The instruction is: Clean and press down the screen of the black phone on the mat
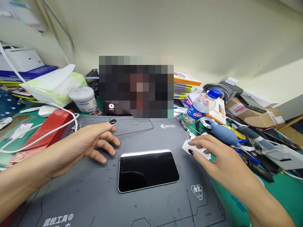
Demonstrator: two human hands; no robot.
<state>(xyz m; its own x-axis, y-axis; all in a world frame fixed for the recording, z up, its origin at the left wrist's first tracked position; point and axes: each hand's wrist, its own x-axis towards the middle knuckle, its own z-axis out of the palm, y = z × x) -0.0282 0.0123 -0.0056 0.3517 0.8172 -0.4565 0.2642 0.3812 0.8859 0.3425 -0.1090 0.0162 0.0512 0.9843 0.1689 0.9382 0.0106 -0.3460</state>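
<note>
A smartphone [148, 171] with a black, glossy screen lies flat and sideways on the grey work mat [106, 192], in the middle of the head view. To the left of it, my left hand [101, 142] hovers with its fingers spread and nothing in them. My right hand [210, 151] is at the mat's right edge, its thumb and fingers closed around a white tissue [187, 145]. Part of that tissue is hidden behind the fingers. Close by, a thin pen-like tool [185, 126] lies beyond the right hand.
A red box [44, 132] and white cable [35, 139] lie on the left, near a paste jar [82, 99]. At the right stand a blue-capped bottle [201, 107], a blue air blower [224, 134] and cluttered tools. A pixelated patch covers the back centre.
</note>
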